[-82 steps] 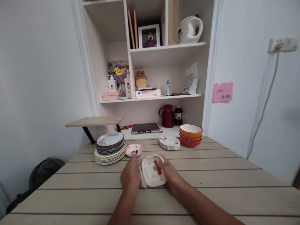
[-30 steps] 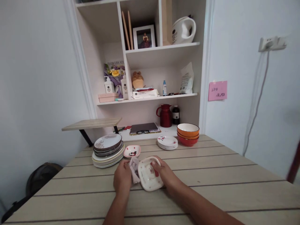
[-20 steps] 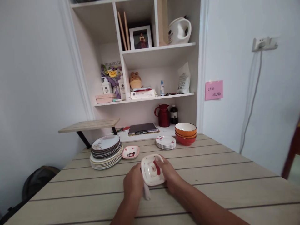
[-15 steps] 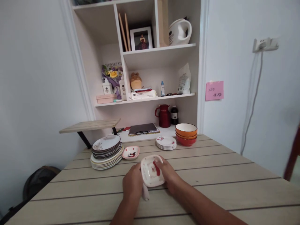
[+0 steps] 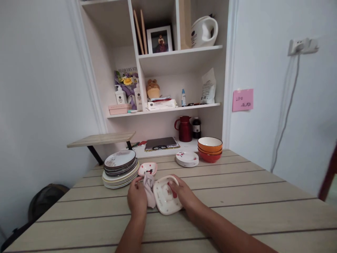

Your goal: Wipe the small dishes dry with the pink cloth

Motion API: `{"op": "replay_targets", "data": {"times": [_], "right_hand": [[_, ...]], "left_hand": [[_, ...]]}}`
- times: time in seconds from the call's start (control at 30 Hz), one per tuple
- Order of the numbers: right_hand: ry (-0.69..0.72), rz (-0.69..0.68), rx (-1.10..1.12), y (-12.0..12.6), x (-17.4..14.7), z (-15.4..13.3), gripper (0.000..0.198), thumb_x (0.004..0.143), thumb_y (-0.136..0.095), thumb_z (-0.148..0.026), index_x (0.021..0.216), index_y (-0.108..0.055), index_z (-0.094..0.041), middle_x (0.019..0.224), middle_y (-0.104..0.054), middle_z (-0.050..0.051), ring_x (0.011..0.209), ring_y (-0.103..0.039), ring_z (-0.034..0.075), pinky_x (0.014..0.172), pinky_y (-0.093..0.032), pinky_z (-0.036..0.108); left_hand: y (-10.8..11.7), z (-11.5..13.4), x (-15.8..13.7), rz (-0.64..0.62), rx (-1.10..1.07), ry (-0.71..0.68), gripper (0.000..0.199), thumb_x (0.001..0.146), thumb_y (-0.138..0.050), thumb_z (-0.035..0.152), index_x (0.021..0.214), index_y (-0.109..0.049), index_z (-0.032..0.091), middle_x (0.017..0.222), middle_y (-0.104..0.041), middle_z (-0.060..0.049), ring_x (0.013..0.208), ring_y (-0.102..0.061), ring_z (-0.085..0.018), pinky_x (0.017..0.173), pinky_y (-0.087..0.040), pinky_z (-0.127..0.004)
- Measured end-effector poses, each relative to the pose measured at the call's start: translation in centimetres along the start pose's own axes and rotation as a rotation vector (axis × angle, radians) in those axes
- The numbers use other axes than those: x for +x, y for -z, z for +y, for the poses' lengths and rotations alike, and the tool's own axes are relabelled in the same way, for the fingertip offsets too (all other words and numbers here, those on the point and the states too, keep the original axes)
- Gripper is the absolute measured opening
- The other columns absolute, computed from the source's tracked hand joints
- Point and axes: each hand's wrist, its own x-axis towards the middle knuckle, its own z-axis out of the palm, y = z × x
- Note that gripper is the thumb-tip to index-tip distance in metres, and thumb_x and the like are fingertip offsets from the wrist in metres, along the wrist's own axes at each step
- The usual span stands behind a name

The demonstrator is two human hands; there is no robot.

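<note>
My right hand (image 5: 183,192) grips a squarish white bowl (image 5: 163,197) with a red design inside, thumb over the rim and the bowl tilted toward me. A pale pink cloth (image 5: 149,189) hangs from my left hand (image 5: 137,196), whose fingers are closed on it just left of the bowl. Behind the cloth, a small bowl with a pink-red rim (image 5: 147,168) sits on the table, partly covered from view. Beside that bowl on the left rises a stack of plates (image 5: 120,160), dark-edged ones on top of paler ones.
Farther back on the wooden table (image 5: 237,211) stand small flowered plates (image 5: 187,159) and stacked orange and red bowls (image 5: 210,149). A raised wooden shelf (image 5: 101,139) overhangs the back left. Behind are a red jug (image 5: 185,129), a dark laptop (image 5: 161,143) and glasses.
My left hand has let go of the bowl's left side and moved left, bringing the cloth up beside it. The bowl has shifted slightly left and tilted in my right hand.
</note>
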Motion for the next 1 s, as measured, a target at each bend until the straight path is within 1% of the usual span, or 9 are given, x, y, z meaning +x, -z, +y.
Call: {"op": "replay_targets", "data": {"times": [0.1,0.2,0.33,0.5,0.6,0.7,0.87,0.93,1.0], "right_hand": [[0.028,0.003,0.021,0.1,-0.1,-0.1,0.026,0.076,-0.064,-0.046,0.079,-0.061,-0.02,0.062,-0.054,-0.003,0.058,-0.044,0.014,0.057,-0.034,0.026],[-0.027,0.03,0.114,0.1,-0.1,-0.3,0.029,0.073,-0.066,-0.046,0.082,-0.061,-0.019,0.068,-0.06,-0.001,0.061,-0.05,0.015,0.059,-0.039,0.027],[-0.055,0.045,0.165,0.1,0.0,-0.4,0.031,0.071,-0.068,-0.045,0.086,-0.062,-0.019,0.072,-0.065,0.001,0.065,-0.056,0.017,0.062,-0.043,0.028],[-0.083,0.037,0.19,0.0,0.1,-0.5,0.032,0.073,-0.066,-0.045,0.09,-0.062,-0.018,0.072,-0.067,0.002,0.064,-0.059,0.018,0.063,-0.046,0.03],[-0.098,0.052,0.166,0.1,0.1,-0.5,0.031,0.074,-0.065,-0.046,0.088,-0.062,-0.019,0.069,-0.065,0.001,0.062,-0.058,0.017,0.061,-0.045,0.029],[-0.079,0.039,0.103,0.3,0.1,-0.3,0.032,0.076,-0.063,-0.049,0.088,-0.062,-0.019,0.068,-0.062,0.0,0.061,-0.054,0.016,0.058,-0.042,0.027],[-0.016,-0.039,-0.051,0.0,-0.2,-0.6,0.027,0.075,-0.065,-0.045,0.083,-0.064,-0.019,0.059,-0.052,-0.004,0.056,-0.043,0.012,0.055,-0.033,0.025],[-0.002,-0.073,-0.051,-0.3,-0.5,-0.9,0.029,0.074,-0.067,-0.045,0.081,-0.064,-0.018,0.058,-0.051,-0.004,0.055,-0.042,0.012,0.055,-0.032,0.025],[-0.033,-0.095,0.012,-0.4,-0.7,-1.1,0.031,0.072,-0.068,-0.047,0.08,-0.063,-0.017,0.06,-0.054,-0.003,0.056,-0.045,0.012,0.056,-0.034,0.025]], "left_hand": [[-0.2,0.8,-1.0,-0.06,-0.095,-0.199,0.04,0.089,-0.038,0.013,0.113,-0.067,0.026,0.112,-0.07,-0.001,0.101,-0.064,-0.016,0.086,-0.047,-0.023],[-0.4,1.2,-1.6,-0.107,-0.147,-0.402,0.046,0.085,-0.038,0.006,0.111,-0.069,0.028,0.12,-0.067,0.0,0.113,-0.059,-0.015,0.097,-0.043,-0.023],[-0.4,0.8,-1.5,-0.178,-0.05,-0.472,0.049,0.084,-0.04,0.003,0.114,-0.069,0.03,0.122,-0.065,0.0,0.113,-0.058,-0.015,0.096,-0.043,-0.022],[-0.2,1.3,-1.9,-0.207,0.282,-0.422,0.041,0.091,-0.043,0.013,0.118,-0.066,0.034,0.121,-0.063,-0.002,0.097,-0.064,-0.017,0.077,-0.045,-0.024],[0.0,1.8,-2.2,-0.196,0.431,-0.381,0.035,0.093,-0.042,0.018,0.112,-0.068,0.032,0.115,-0.064,-0.005,0.083,-0.065,-0.018,0.067,-0.043,-0.026],[0.4,1.7,-1.8,-0.186,0.387,-0.235,0.034,0.093,-0.04,0.017,0.106,-0.069,0.03,0.112,-0.065,-0.005,0.082,-0.065,-0.018,0.064,-0.04,-0.027],[1.0,0.6,-0.5,-0.108,0.306,-0.009,0.04,0.095,-0.032,0.019,0.121,-0.062,0.027,0.108,-0.069,-0.008,0.087,-0.066,-0.022,0.063,-0.04,-0.029],[0.8,0.4,-0.5,-0.102,0.276,-0.029,0.041,0.095,-0.033,0.017,0.126,-0.059,0.027,0.113,-0.068,-0.007,0.093,-0.065,-0.021,0.068,-0.042,-0.029],[0.5,0.3,-0.8,-0.126,0.201,-0.149,0.043,0.093,-0.037,0.014,0.127,-0.058,0.028,0.122,-0.065,-0.004,0.103,-0.063,-0.018,0.076,-0.042,-0.026]]}}
